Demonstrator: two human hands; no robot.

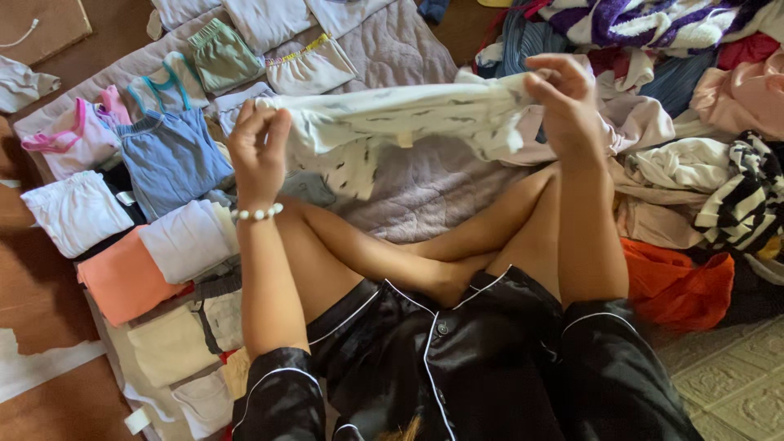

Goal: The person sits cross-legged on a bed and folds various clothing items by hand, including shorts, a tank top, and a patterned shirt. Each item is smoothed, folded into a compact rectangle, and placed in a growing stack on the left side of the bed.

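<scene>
white patterned garment [400, 118] stretched sideways, long axis running hand to hand | left hand [257, 151] pinching its left end | right hand [567, 102] gripping the right end, slightly higher | sags between them over the quilt [425, 188]

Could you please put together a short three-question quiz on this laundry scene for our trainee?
1. True or false: both hands hold the same white patterned garment.
2. Which wrist wears the white bead bracelet? A) left B) right C) neither
3. Fill in: the neatly folded clothes lie on the person's ____ side, the unsorted heap on the other.

Key
1. True: the left hand grips one end and the right hand the other, stretching it above the grey quilt.
2. A.
3. Left: the folded blue top and orange piece lie there.
</scene>
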